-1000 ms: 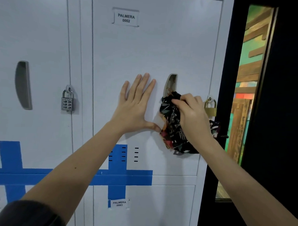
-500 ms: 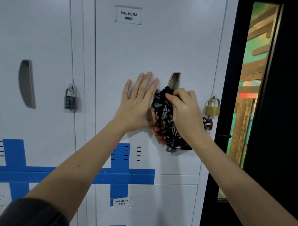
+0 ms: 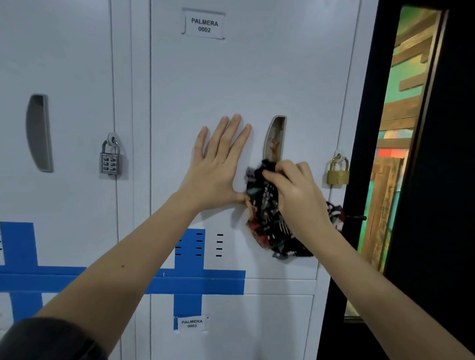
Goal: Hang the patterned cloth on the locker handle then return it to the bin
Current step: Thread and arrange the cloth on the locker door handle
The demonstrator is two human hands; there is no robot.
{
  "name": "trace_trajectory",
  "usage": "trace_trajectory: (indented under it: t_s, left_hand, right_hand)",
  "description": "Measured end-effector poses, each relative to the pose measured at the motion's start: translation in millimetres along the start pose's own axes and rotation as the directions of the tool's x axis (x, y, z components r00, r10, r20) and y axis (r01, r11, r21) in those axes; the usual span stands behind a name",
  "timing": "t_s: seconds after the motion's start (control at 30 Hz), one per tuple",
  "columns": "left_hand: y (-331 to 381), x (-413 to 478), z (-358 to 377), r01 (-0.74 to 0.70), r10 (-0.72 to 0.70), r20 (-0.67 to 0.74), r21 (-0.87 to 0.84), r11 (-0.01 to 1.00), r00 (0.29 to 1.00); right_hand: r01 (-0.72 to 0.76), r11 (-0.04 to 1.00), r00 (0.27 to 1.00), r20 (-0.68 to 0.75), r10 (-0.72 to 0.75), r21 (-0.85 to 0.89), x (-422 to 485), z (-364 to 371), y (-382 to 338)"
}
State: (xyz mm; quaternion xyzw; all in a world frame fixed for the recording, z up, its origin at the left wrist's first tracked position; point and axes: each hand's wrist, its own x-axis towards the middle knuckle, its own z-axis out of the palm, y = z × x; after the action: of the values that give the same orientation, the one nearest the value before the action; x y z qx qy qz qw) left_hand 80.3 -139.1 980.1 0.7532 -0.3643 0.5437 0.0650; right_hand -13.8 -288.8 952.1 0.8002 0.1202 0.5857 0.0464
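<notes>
White locker door (image 3: 249, 79): your left hand (image 3: 218, 168) lies flat and open on it, thumb touching the patterned cloth (image 3: 267, 216). Your right hand (image 3: 298, 193) grips the bunched cloth at the handle (image 3: 275, 139)'s lower end; possibly it's hooked there.

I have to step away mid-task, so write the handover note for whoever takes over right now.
Left hand: open, palm flat on the door of locker 0002, just left of the handle; its thumb reaches the cloth's edge.
Right hand: pinching the top of the patterned cloth at the lower end of the recessed handle.
Cloth: bunched against the door below the handle, with the hand gripping it; whether it has caught on the handle cannot be told.
Brass padlock hangs to the right of the handle.
Done: cloth brought to the handle.
Left: get it hanging unaided, then return it to the bin, which is not in view.
</notes>
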Motion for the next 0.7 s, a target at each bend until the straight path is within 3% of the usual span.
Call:
trace_trajectory:
  t_s: [0.17,0.3,0.53,0.7]
  left_hand:
    - [0,1,-2,0.012,-0.012,0.033,-0.003,1.000,0.999]
    - [1,-1,3,0.016,-0.015,-0.046,0.015,1.000,0.999]
    - [1,1,-6,0.011,-0.009,0.074,-0.018,1.000,0.997]
    - [2,0,0,0.027,-0.027,0.007,-0.003,1.000,1.000]
  right_hand:
    - [-0.001,1.000,1.000,-0.011,0.001,-0.008,6,-8,5]
    - [-0.046,0.999,0.996,-0.071,0.048,0.027,24,-2,-3]
    - [0.010,1.000,0.996,0.086,-0.009,-0.008,1,-18,6]
    - [-0.034,0.999,0.999,-0.009,0.034,-0.001,19,-15,-3]
